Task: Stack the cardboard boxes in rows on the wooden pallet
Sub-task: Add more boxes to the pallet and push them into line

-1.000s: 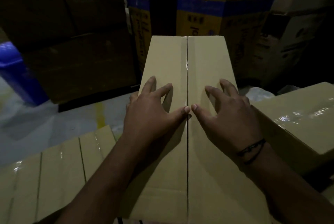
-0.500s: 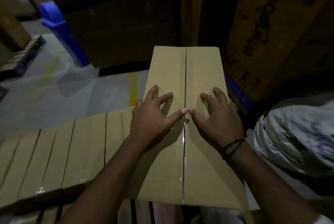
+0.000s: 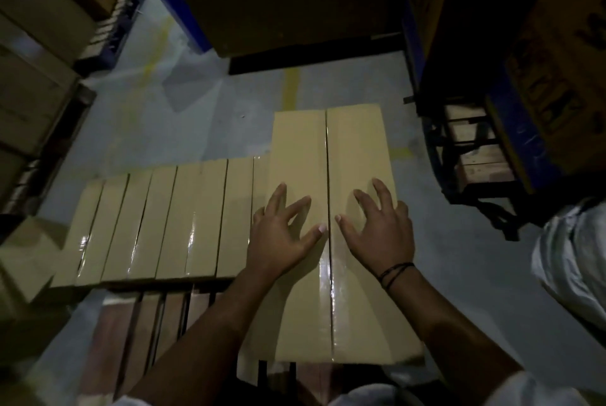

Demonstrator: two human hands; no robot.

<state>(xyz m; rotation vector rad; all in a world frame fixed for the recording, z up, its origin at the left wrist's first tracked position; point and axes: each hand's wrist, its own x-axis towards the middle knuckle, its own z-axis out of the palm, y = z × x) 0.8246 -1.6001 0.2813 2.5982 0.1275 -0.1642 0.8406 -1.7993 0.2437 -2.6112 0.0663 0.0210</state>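
Both hands, left hand [image 3: 282, 235] and right hand [image 3: 377, 231], rest flat and unclenched on the cardboard box [image 3: 331, 176]; lower it flush against the row of boxes [image 3: 157, 222] on the wooden pallet [image 3: 144, 333].

- One head-worn view looks steeply down from above and behind both hands, close over them.
- Beyond the fingertips lies warehouse floor [image 3: 203, 123]; no second view.
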